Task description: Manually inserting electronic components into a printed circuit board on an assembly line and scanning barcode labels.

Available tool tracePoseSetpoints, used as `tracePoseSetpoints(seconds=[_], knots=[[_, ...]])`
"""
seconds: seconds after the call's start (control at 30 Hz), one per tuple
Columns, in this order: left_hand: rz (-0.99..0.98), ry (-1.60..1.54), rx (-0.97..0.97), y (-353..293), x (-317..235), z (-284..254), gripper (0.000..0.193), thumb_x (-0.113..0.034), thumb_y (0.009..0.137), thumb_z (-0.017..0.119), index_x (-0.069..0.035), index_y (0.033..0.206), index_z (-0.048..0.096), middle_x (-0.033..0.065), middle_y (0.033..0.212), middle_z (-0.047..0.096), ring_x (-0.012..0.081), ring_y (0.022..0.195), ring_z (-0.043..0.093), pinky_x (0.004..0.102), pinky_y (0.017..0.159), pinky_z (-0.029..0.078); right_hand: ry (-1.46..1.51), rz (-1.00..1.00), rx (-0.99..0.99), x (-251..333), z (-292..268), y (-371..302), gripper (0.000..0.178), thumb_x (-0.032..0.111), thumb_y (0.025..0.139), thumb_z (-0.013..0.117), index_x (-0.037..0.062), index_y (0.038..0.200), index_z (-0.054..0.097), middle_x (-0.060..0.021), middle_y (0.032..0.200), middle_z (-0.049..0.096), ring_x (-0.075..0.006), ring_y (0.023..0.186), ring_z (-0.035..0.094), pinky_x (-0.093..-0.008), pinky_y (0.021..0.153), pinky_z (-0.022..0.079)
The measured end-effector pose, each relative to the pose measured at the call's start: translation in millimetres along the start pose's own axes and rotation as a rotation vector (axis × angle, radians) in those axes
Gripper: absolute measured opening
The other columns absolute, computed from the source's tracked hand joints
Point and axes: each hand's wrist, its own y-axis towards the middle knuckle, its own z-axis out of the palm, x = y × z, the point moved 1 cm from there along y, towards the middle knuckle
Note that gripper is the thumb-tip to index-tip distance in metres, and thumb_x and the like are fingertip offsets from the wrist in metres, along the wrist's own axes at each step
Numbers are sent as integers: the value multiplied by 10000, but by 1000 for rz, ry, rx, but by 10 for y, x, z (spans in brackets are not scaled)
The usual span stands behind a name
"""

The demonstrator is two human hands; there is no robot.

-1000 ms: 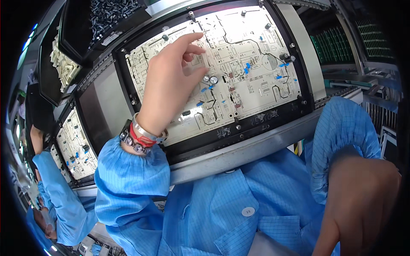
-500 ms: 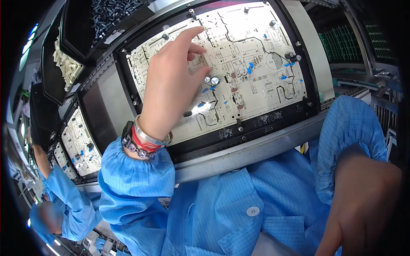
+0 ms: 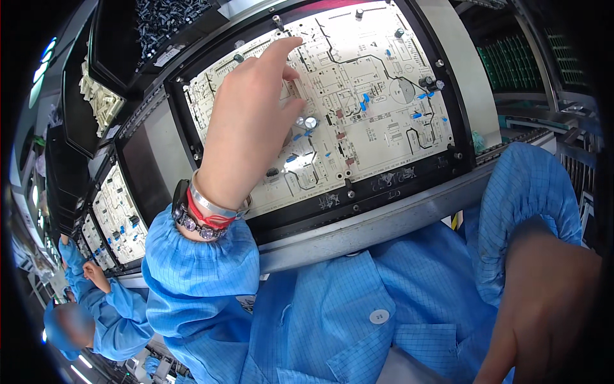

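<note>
My left hand (image 3: 246, 118) is over the white circuit board (image 3: 377, 150), palm down. Its thumb and index finger are curved and well apart, with nothing visible between them. Close to the thumb tip stand two round silver-topped capacitors (image 3: 311, 122); whether the thumb touches them I cannot tell. The board sits in a black frame (image 3: 409, 181) and carries blue parts (image 3: 365, 101) and thin dark jumper lines. At the lower right my right hand (image 3: 543, 301) hangs away from the board, in shadow. Its fingers run out of the picture, so their grip is hidden.
Black bins hold dark small components (image 3: 167, 29) and white connectors (image 3: 99, 96) at the upper left. A metal rail (image 3: 358, 230) runs along the near side. Further boards (image 3: 119, 214) lie to the left, beside a co-worker in blue (image 3: 121, 320). Green boards (image 3: 511, 67) stand racked at the right.
The board and its frame have shifted slightly left, and my left hand has moved slightly left too. The co-worker's arm has come down from the bins toward the boards. My right hand is nearly still.
</note>
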Motion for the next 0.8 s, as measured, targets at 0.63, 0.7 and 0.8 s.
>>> tracePoseSetpoints(seconds=[0.63, 0.7, 0.8], knots=[[-63, -33, -281, -313, 7, -752, 285, -12, 787, 514, -31, 1063, 582, 196, 789, 604, 354, 782, 571, 416, 702, 459, -2096, 325, -98, 142, -1034, 814, 64, 79, 788, 596, 57, 837, 630, -77, 792, 584, -273, 739, 564, -364, 655, 463], [-229, 34, -437, -304, 231, -1103, 173, -39, 827, 512, -14, 967, 610, 189, 755, 611, 292, 657, 603, 354, 596, 462, -2338, 196, -90, 138, -1508, 1040, 166, 81, 783, 580, 47, 944, 610, -94, 837, 606, -278, 847, 579, -383, 753, 456], [-313, 146, -585, -386, 793, -1514, 191, -26, 825, 522, -21, 993, 611, 113, 715, 613, 182, 601, 567, 305, 573, 455, -2512, 780, -142, 22, -2125, 1239, 184, 37, 758, 559, 23, 926, 632, -153, 837, 638, -316, 810, 628, -405, 690, 509]])
